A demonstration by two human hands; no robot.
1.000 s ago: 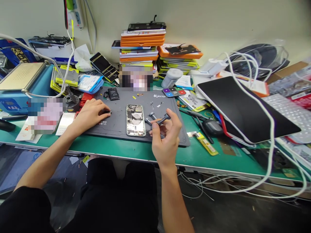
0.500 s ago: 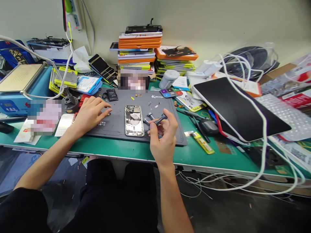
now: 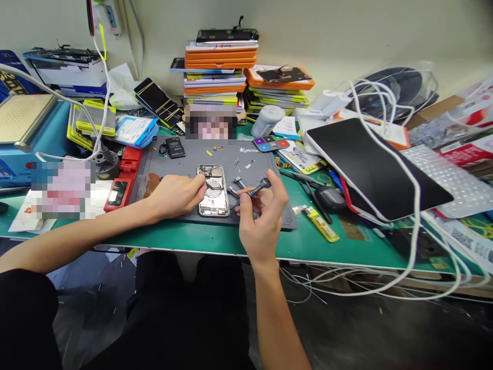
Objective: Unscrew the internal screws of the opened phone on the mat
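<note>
Head view: opened phone (image 3: 216, 206) lay on gray mat (image 3: 154, 164), long axis running near to far. Left hand (image 3: 177, 194) nearer, curled fingers over phone's left edge; whether pinching anything, couldn't tell. Right hand (image 3: 262, 226), right of phone, gripped dark tool (image 3: 259, 188).

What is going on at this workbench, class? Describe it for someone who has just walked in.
A person's left hand has its fingertips at the upper left of a pale-rimmed, rectangular phone with its insides exposed; whether they grip anything is hidden. The right hand holds a dark, slim screwdriver beside it, with similar tools lying close by. The phone lies on a flat grey work mat, with a black rectangular battery farther back.
</note>
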